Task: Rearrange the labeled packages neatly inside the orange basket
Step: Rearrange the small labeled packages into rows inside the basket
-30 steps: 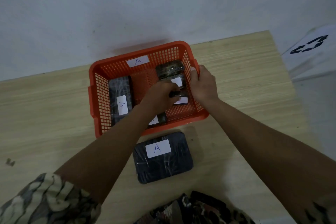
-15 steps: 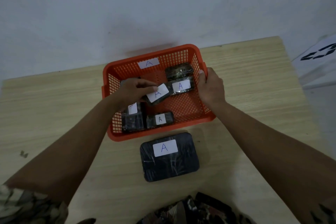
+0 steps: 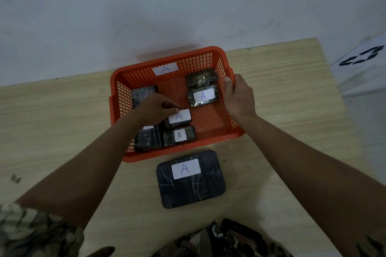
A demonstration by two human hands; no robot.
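Lighting: dim, flat, bluish cast overall; no clear source visible.
Shadows: soft, faint; reddish smudge on wall point(image 3: 104, 16) just behind orange basket point(image 3: 167, 60); weak dark patch on table point(image 3: 292, 89) beside large package point(image 3: 191, 179).
Glare: minor glints on plastic wrap of pkgs in basket; white labels brightest spots, "A" legible.
Sharpness: centre fairly sharp; slight softness at left hand point(image 3: 155, 110); patterned sleeve point(image 3: 37, 233) blurry at bottom edge.
Distortion: wide-angle, table edges bowed and splayed toward corners.
Noise: grainy in dark areas.
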